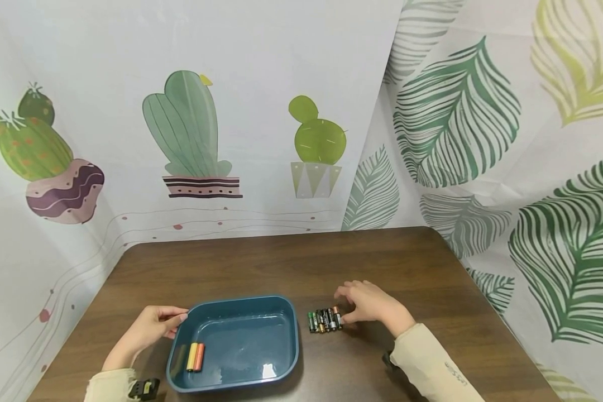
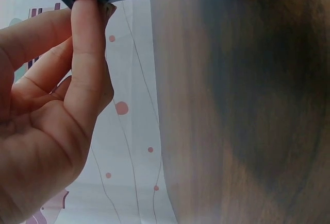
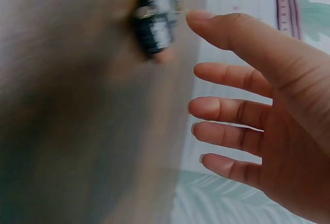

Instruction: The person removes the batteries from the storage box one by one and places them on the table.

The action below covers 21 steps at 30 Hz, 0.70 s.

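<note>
My left hand [image 1: 153, 329] pinches the left rim of a blue rectangular tray [image 1: 241, 385]; the left wrist view shows its thumb and fingers [image 2: 88, 44] at the tray's edge. Inside the tray, a yellow battery [image 1: 192, 357] and an orange battery [image 1: 199, 357] lie side by side near the left wall. To the right of the tray, several mostly black batteries [image 1: 325, 320] lie in a row on the table. Above the right end of that row is my right hand [image 1: 372, 304], fingers spread and slightly bent. In the right wrist view nothing sits between its thumb and fingers; the batteries there are blurred.
The dark brown wooden table [image 1: 382, 257] has rounded far corners. Behind it hangs a white cloth [image 1: 261, 111] printed with cacti, and a leaf-patterned cloth [image 1: 482, 223] covers the right side. A dark wrist strap [image 1: 144, 389] shows at the left cuff.
</note>
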Tool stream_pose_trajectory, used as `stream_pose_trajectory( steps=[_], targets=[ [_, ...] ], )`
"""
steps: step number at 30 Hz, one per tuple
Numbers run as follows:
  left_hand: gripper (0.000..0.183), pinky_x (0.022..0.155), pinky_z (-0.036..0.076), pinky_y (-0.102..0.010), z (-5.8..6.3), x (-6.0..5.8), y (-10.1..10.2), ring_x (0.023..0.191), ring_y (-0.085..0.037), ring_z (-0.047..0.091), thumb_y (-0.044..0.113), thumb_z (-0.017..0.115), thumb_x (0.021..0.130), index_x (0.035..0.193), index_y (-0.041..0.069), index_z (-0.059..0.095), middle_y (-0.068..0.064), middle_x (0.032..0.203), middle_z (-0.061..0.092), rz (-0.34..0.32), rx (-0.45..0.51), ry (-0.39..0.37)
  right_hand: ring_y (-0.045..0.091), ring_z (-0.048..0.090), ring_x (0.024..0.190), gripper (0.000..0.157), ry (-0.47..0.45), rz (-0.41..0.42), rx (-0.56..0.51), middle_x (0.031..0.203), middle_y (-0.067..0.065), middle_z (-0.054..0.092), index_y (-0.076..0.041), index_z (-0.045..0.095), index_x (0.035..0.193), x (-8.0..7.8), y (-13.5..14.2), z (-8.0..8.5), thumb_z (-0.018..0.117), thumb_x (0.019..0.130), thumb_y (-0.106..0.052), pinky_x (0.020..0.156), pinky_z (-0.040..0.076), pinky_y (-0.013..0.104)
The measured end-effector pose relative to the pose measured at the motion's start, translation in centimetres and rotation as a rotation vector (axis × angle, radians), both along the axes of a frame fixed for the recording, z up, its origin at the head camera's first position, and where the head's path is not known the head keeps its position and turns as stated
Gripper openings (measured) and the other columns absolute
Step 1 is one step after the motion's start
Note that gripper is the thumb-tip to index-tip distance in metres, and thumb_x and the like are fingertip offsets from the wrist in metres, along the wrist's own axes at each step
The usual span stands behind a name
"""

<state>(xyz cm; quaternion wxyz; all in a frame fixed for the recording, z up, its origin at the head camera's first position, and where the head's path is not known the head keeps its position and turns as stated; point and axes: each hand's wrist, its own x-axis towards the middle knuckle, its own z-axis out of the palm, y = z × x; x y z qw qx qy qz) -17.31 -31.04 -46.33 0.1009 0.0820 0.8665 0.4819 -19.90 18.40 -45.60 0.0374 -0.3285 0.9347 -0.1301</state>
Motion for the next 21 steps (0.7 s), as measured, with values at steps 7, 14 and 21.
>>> stream_pose_trajectory(
  steps=[7, 14, 21],
  targets=[
    [0.03, 0.06, 0.055, -0.03, -0.2, -0.1, -0.3, 0.064, -0.014, 0.063, 0.009, 0.063, 0.092, 0.109, -0.017, 0.063, -0.01, 0.082, 0.067, -0.001, 0.015, 0.001, 0.017, 0.055, 0.087, 0.041, 0.061, 0.033, -0.035, 0.099, 0.0, 0.06, -0.012, 0.064, 0.118, -0.2, -2.4, 2.8, 0.073, 0.083, -0.032, 0.085, 0.044, 0.047],
    [0.031, 0.06, 0.056, -0.03, -0.1, -0.1, -0.2, 0.064, -0.014, 0.062, 0.007, 0.063, 0.092, 0.11, -0.018, 0.061, -0.013, 0.084, 0.066, 0.013, 0.014, -0.009, 0.013, 0.055, 0.09, 0.04, 0.132, 0.11, -0.031, 0.103, -0.004, 0.06, -0.018, 0.063, 0.121, -0.8, -6.1, 4.9, 0.068, 0.086, -0.038, 0.083, 0.044, 0.037],
    [0.03, 0.06, 0.056, -0.031, -0.3, -0.1, -0.3, 0.064, -0.015, 0.061, 0.007, 0.061, 0.093, 0.111, -0.018, 0.061, -0.015, 0.085, 0.066, 0.016, 0.005, -0.012, 0.009, 0.052, 0.086, 0.041, 0.14, 0.178, -0.021, 0.1, -0.006, 0.059, -0.02, 0.063, 0.123, -1.3, -10.2, 6.4, 0.067, 0.088, -0.04, 0.082, 0.043, 0.035]
  ],
)
